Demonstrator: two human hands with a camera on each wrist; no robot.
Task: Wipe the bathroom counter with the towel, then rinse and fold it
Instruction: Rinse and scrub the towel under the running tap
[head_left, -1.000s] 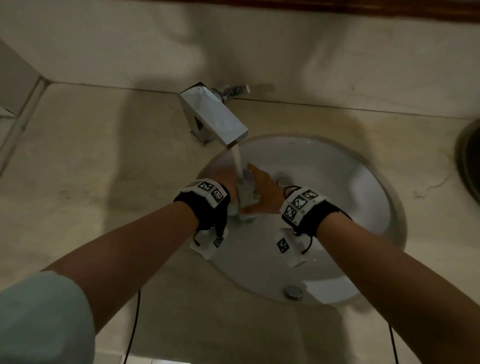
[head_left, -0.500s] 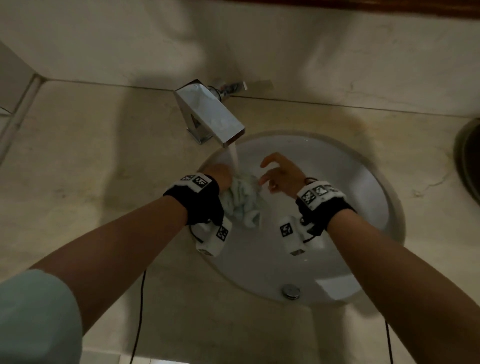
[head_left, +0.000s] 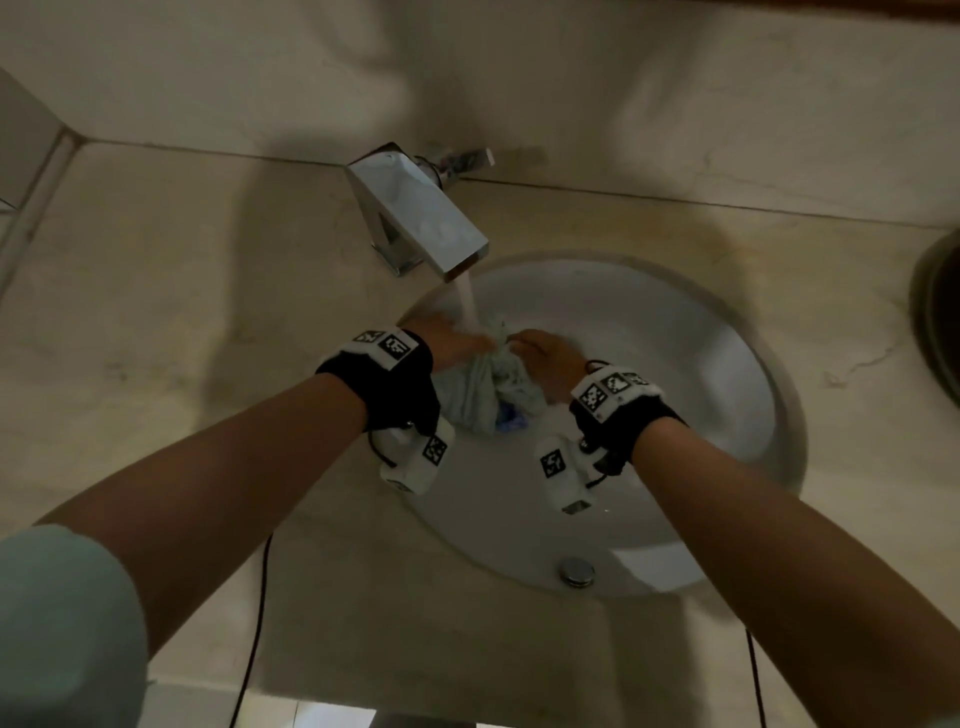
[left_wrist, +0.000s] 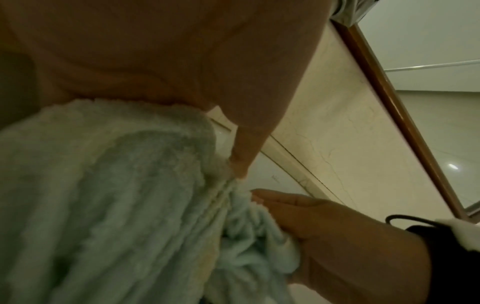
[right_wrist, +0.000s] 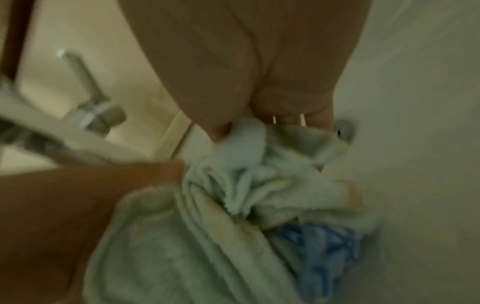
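Note:
A pale green towel with a blue patch hangs bunched over the white sink, right beside the stream of water from the chrome faucet. My left hand grips the towel's left side and my right hand grips its right side. In the left wrist view the towel fills the lower left under my left hand, with my right hand pinching folds. In the right wrist view my right hand pinches the towel near the top.
The beige stone counter surrounds the sink, with a wall behind. The faucet handle sticks out to the right. A dark round object sits at the right edge. An overflow cap is on the sink's near wall.
Half a second ago my right hand was off the towel with fingers spread; now it grips the towel again. The towel hangs looser and longer between both hands.

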